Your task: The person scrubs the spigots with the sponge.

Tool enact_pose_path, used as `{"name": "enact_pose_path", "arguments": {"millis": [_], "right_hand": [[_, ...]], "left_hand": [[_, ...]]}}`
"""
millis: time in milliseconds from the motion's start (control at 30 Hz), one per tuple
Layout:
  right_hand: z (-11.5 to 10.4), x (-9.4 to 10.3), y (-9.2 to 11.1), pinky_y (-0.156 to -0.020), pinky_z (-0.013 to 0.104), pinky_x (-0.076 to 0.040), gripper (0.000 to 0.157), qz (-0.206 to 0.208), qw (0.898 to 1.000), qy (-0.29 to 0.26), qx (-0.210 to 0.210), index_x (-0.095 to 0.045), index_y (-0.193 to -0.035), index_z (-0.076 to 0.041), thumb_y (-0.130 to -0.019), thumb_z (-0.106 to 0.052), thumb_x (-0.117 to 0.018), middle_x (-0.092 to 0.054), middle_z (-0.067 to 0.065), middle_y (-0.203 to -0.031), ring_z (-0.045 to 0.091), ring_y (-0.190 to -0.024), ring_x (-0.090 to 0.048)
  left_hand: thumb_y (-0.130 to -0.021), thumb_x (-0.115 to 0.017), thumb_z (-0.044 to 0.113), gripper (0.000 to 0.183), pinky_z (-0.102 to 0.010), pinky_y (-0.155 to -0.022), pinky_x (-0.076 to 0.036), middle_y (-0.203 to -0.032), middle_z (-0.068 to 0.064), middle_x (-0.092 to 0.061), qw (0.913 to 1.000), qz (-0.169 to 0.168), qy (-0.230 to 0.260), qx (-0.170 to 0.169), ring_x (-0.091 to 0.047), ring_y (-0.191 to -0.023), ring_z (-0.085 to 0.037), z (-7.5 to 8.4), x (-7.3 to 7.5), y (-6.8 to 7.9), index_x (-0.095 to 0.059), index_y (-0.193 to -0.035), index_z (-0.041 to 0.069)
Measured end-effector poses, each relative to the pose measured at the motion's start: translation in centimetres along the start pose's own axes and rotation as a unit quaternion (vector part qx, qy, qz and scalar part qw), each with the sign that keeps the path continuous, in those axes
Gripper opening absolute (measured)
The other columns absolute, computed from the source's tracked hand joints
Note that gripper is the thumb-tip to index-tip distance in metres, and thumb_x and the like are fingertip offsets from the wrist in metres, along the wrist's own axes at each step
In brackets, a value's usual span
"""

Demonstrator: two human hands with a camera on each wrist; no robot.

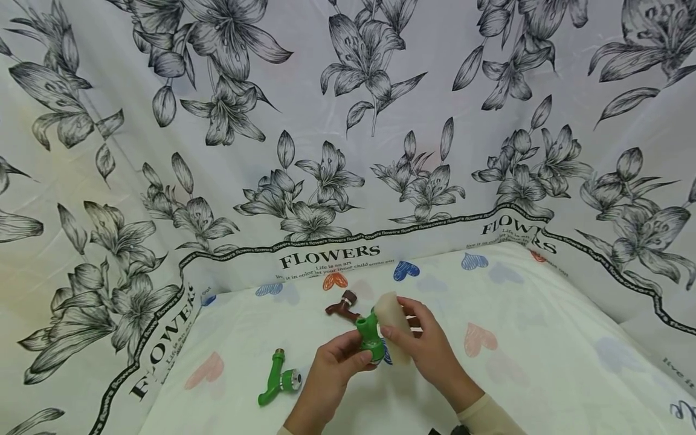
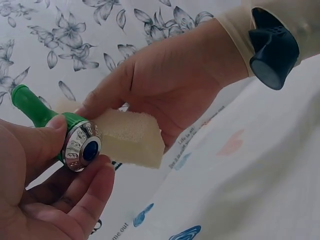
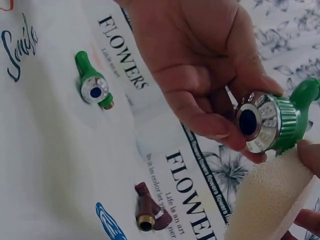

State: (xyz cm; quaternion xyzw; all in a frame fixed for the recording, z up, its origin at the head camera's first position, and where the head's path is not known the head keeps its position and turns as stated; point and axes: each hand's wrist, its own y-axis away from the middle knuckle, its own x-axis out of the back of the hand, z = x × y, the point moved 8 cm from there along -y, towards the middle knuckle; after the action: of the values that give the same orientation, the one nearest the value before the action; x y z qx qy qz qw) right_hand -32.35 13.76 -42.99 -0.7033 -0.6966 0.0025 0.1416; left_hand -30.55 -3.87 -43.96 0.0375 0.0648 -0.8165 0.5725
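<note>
My left hand [image 1: 334,368] grips a green tap [image 1: 368,333] by its silver-ringed knob, thumb on one side and fingers on the other. The knob's face has a dark blue centre, plain in the left wrist view. Between thumb and fingers, my right hand [image 1: 426,344] holds a cream sponge [image 1: 394,320] right against the green tap's body. In the right wrist view the sponge [image 3: 270,195] overlaps the lower edge of the tap [image 3: 287,120]. Part of the tap's spout lies behind the sponge in the head view.
A second green tap [image 1: 277,380] lies left of my left hand. Beyond the hands lies a dark red-brown tap [image 1: 344,305]. The white cloth [image 1: 244,326] under them has heart prints, and a floral curtain [image 1: 348,169] rises behind and at the sides.
</note>
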Motion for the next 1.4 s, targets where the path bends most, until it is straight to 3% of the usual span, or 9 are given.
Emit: {"name": "enact_pose_path", "arguments": {"millis": [200, 433, 633, 967, 1267, 1400], "right_hand": [[-0.4, -0.4, 0.4, -0.084, 0.041, -0.047, 0.061, -0.022, 1.000, -0.013, 0.006, -0.046, -0.134, -0.036, -0.081, -0.050, -0.072, -0.052, -0.004, -0.121, 0.022, -0.106, -0.050], [-1.9, -1.8, 1.3, -0.085, 0.042, -0.048, 0.057, -0.079, 0.996, -0.043, 0.026, -0.048, -0.134, -0.036, -0.084, -0.041, -0.073, -0.052, -0.003, -0.123, 0.023, -0.107, -0.052], [-3.4, -2.5, 2.0, -0.088, 0.041, -0.047, 0.057, -0.113, 0.991, -0.040, 0.067, -0.045, -0.137, -0.033, -0.087, -0.034, -0.072, -0.050, -0.004, -0.128, 0.025, -0.110, -0.050], [-3.0, -2.2, 1.8, -0.087, 0.042, -0.047, 0.060, -0.097, 0.992, -0.023, 0.071, -0.045, -0.137, -0.034, -0.084, -0.037, -0.074, -0.050, -0.005, -0.128, 0.024, -0.109, -0.050], [-1.4, -0.7, 0.6, -0.084, 0.043, -0.047, 0.060, -0.041, 0.998, 0.001, 0.049, -0.048, -0.134, -0.034, -0.081, -0.045, -0.074, -0.051, -0.006, -0.123, 0.022, -0.105, -0.051], [-0.8, -0.3, 0.0, -0.083, 0.042, -0.048, 0.061, -0.030, 0.999, 0.010, 0.038, -0.048, -0.135, -0.032, -0.081, -0.048, -0.073, -0.050, -0.004, -0.122, 0.023, -0.105, -0.050]], "left_hand": [[-0.087, -0.071, 0.014, 0.038, -0.041, -0.084, -0.054, -0.116, -0.017, -0.062, 1.0000, 0.007, -0.004, -0.001, -0.061, -0.102, -0.032, 0.0, 0.0, -0.1, -0.063, -0.123, 0.006], [-0.087, -0.071, 0.013, 0.037, -0.040, -0.084, -0.054, -0.116, -0.016, -0.062, 0.9997, 0.024, -0.008, 0.001, -0.061, -0.100, -0.031, -0.4, 0.6, -0.4, -0.063, -0.122, 0.006], [-0.088, -0.069, 0.013, 0.038, -0.039, -0.085, -0.054, -0.121, -0.015, -0.059, 0.9993, 0.037, -0.003, 0.012, -0.060, -0.104, -0.031, -0.8, 1.2, -0.4, -0.060, -0.125, 0.007], [-0.089, -0.068, 0.011, 0.036, -0.040, -0.085, -0.053, -0.119, -0.017, -0.059, 0.9996, 0.027, -0.001, 0.004, -0.061, -0.103, -0.030, -0.6, 0.7, -0.3, -0.059, -0.124, 0.003], [-0.088, -0.070, 0.012, 0.035, -0.042, -0.085, -0.053, -0.116, -0.019, -0.061, 0.9999, -0.002, 0.000, -0.013, -0.061, -0.104, -0.033, -0.3, 0.2, -0.2, -0.061, -0.121, 0.005], [-0.088, -0.069, 0.013, 0.034, -0.041, -0.085, -0.054, -0.116, -0.018, -0.061, 1.0000, -0.004, -0.005, -0.002, -0.061, -0.104, -0.032, -0.3, 0.1, -0.2, -0.061, -0.121, 0.006]]}}
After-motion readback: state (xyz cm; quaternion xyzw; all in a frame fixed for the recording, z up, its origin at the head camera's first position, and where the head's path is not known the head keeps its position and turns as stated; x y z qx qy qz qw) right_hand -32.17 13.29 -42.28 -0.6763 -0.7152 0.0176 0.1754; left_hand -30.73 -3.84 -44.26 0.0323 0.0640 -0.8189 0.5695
